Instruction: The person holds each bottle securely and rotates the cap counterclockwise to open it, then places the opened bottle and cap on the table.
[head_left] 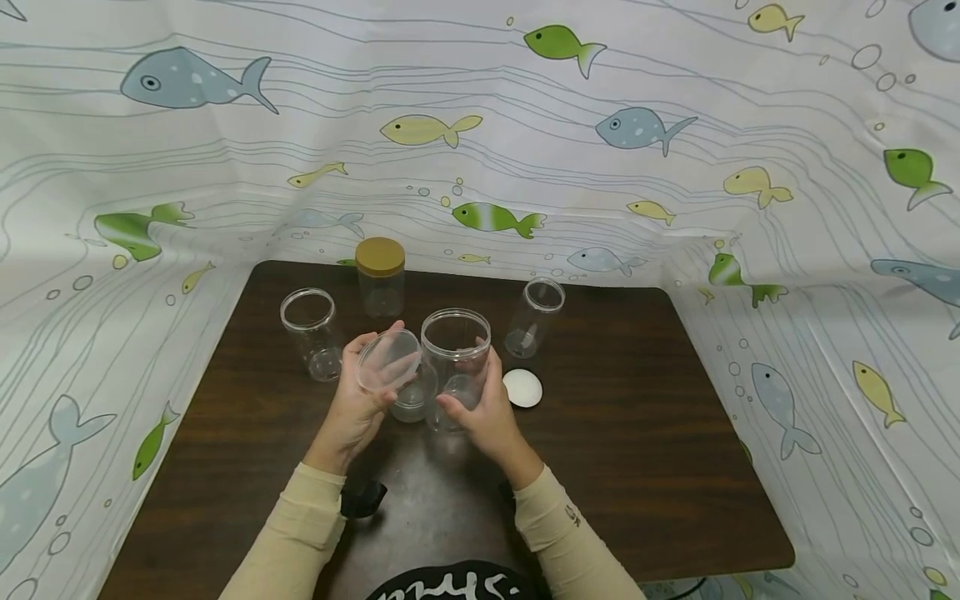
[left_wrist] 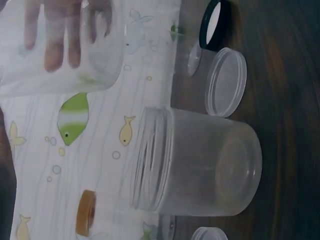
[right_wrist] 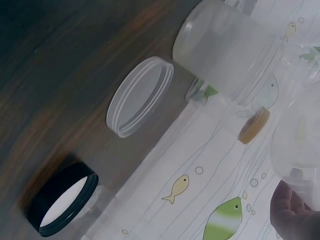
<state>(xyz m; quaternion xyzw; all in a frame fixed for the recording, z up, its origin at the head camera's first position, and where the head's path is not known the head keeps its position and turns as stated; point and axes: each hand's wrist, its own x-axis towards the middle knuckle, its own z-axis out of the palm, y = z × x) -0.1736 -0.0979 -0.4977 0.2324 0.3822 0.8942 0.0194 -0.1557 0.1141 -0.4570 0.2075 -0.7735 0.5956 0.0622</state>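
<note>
My left hand (head_left: pixel 354 408) holds a clear round lid (head_left: pixel 388 360) by its edge, tilted, with thumb and fingers. In my right hand (head_left: pixel 483 412) is a clear, lidless jar (head_left: pixel 454 340), upright and mouth up, gripped around its side. Lid and jar are close side by side; the head view does not show whether they touch. Below and between the hands a shorter clear jar (left_wrist: pixel 215 165) stands uncapped on the table. Beside it lies another clear lid (right_wrist: pixel 140 97), hidden from the head view.
A clear jar with a gold lid (head_left: pixel 380 257) stands at the back. Open clear jars stand left (head_left: pixel 313 337) and right (head_left: pixel 534 321). A black lid with white lining (right_wrist: pixel 62 200) lies near the right hand. The fish-patterned sheet (head_left: pixel 420 75) borders the dark table (head_left: pixel 637 450).
</note>
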